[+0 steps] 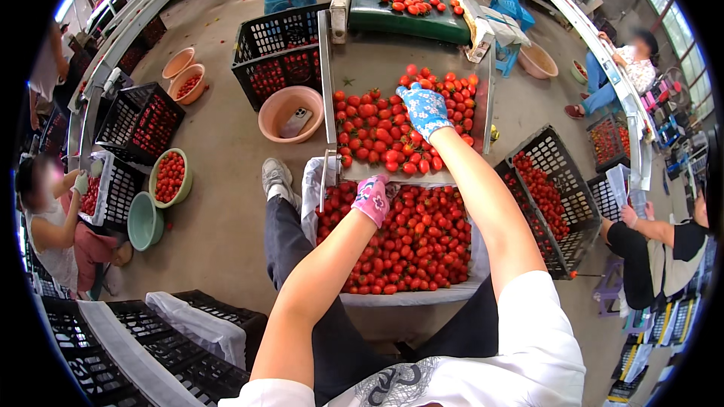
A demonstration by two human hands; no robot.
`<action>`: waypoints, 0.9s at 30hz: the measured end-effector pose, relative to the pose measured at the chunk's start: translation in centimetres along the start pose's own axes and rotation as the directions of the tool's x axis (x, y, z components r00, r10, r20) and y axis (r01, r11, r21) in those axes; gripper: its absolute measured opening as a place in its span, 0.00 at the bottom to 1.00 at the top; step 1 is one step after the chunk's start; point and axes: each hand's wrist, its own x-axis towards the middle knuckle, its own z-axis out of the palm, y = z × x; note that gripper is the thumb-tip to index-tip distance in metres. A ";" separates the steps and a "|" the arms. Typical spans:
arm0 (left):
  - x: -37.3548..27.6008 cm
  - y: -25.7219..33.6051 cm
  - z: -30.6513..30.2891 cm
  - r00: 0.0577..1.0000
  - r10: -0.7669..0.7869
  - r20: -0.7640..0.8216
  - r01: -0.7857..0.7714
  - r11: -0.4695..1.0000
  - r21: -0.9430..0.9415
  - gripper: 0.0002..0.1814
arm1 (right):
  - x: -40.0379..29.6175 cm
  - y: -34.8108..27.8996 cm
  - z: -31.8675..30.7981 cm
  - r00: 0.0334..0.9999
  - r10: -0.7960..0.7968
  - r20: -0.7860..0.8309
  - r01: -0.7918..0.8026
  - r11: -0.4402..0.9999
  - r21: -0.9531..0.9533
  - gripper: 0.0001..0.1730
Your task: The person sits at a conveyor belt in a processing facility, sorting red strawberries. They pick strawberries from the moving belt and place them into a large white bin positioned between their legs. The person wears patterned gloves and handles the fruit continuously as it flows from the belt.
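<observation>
My right hand (425, 111), in a blue floral glove, lies over red cherry tomatoes (367, 127) spread on a metal sorting tray (362, 70). Its fingertips point toward the conveyor, and its palm side is hidden. Lower down, my left hand (372, 200) wears a pink floral glove and is at the tray's front lip, above a lined crate (478, 251) full of tomatoes. What its fingers hold, if anything, is hidden. Behind the tray, more tomatoes sit on a green conveyor belt (404, 22).
Left of the tray stand a black crate (277, 65) and a pink basin (291, 93) with a phone (296, 122) inside. A tilted black crate (551, 198) holds tomatoes at right. People sit at both sides, one a person (56, 226) at left. Stacked crates (147, 345) fill the lower left.
</observation>
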 end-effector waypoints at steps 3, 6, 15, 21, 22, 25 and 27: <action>-0.1 0.0 -0.1 0.999 0.007 0.036 -0.007 1.000 0.010 0.07 | 0.4 0.1 0.3 0.999 0.036 0.020 -0.036 0.999 -0.031 0.16; 0.2 0.0 -0.2 0.997 0.014 0.069 -0.019 0.997 0.079 0.08 | 0.3 0.1 0.3 0.993 0.106 0.048 -0.105 0.994 -0.032 0.16; 1.1 -0.6 -1.3 0.996 0.066 0.056 -0.070 0.994 0.083 0.03 | -3.8 0.7 0.6 0.931 0.298 -0.209 -0.150 0.837 0.526 0.15; 1.2 -0.5 -2.9 0.914 0.311 0.261 -0.405 0.653 0.640 0.07 | -4.2 1.0 -2.0 0.826 0.200 0.526 -0.119 -0.852 0.510 0.12; 1.3 -0.7 -1.8 0.974 0.184 0.133 -0.221 0.899 0.378 0.07 | -3.8 1.0 -2.2 0.845 0.145 0.515 -0.140 -0.869 0.474 0.12; 1.5 -0.5 -1.3 0.998 -0.002 0.067 -0.002 0.998 0.063 0.08 | -1.6 -0.8 -2.5 0.887 0.124 0.445 -0.242 -0.697 0.675 0.10; 1.1 -0.2 -1.4 0.999 -0.007 0.053 0.004 0.999 0.052 0.08 | -0.2 -3.4 -2.4 0.927 0.253 0.275 -0.268 -0.064 0.961 0.07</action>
